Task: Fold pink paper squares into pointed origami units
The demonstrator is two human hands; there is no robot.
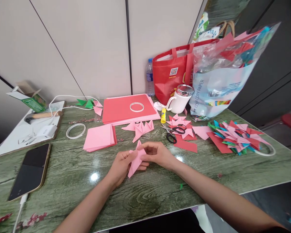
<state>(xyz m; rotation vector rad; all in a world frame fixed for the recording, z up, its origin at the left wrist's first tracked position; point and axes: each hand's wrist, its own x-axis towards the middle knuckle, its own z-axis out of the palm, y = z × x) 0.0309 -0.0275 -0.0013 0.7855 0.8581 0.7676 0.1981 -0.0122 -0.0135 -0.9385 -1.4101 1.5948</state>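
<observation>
A folded piece of pink paper (135, 163) is held between both hands above the green marbled table. My left hand (123, 164) grips its lower left side, thumb on top and fingers beneath. From the right, my right hand (157, 153) pinches the upper part of the paper between thumb and fingers. Just beyond the hands lie several folded pink paper pieces (141, 129). To their left is a stack of pink paper squares (98, 137). Black-handled scissors (172, 132) rest to the right, near a yellow glue stick (163, 116).
Red and pink sheets (118, 108) carry a roll of tape (136, 107); another tape roll (76, 130) lies left. A phone (30, 171) charges at left. A white mug (180, 102), red bag (167, 77), plastic paper bag (213, 87) and heap of folded colored paper (240, 137) occupy the right.
</observation>
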